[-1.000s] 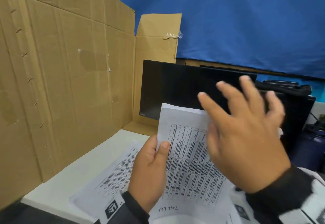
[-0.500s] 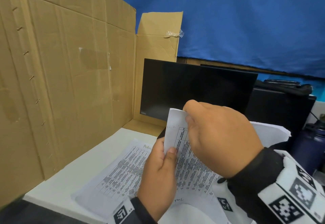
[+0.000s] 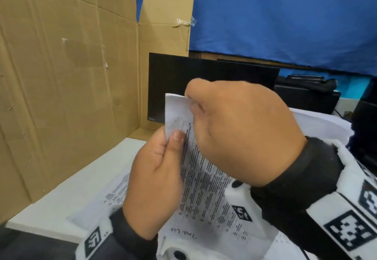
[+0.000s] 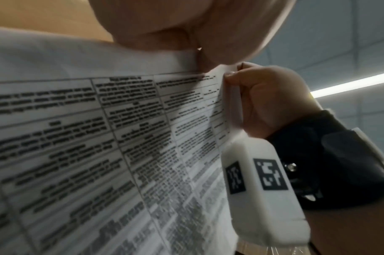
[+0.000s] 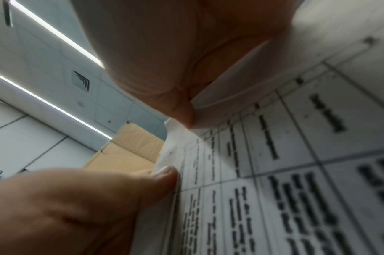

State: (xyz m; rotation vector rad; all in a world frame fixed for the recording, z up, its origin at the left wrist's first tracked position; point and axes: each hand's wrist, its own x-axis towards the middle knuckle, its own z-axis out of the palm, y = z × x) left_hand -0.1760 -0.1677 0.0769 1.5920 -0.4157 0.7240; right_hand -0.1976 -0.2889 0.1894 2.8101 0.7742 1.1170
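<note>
Both hands are up in front of the person, sharing one printed sheet (image 3: 204,184) w/ a table of text. It is held off the counter (image 3: 67,196), printed face toward the person. The left hand (image 3: 155,180) comes up from below, back of the hand to the head cam. Its thumb lies flat on the sheet's front by the left edge and the fingers are tucked behind, so it pinches that edge. The right hand (image 3: 240,135) arches over from the right, knuckles up, wrist bent down. Its thumb & fingertip nip the top edge near the upper left corner, clearest in the right wrist view. The 2 hands sit close together. Another printed page (image 3: 117,193) lies flat on the counter under the left hand. A cardboard wall (image 3: 61,86) stands at left, w/ a black monitor (image 3: 169,80) behind the hands and blue cloth (image 3: 285,14) above.
</note>
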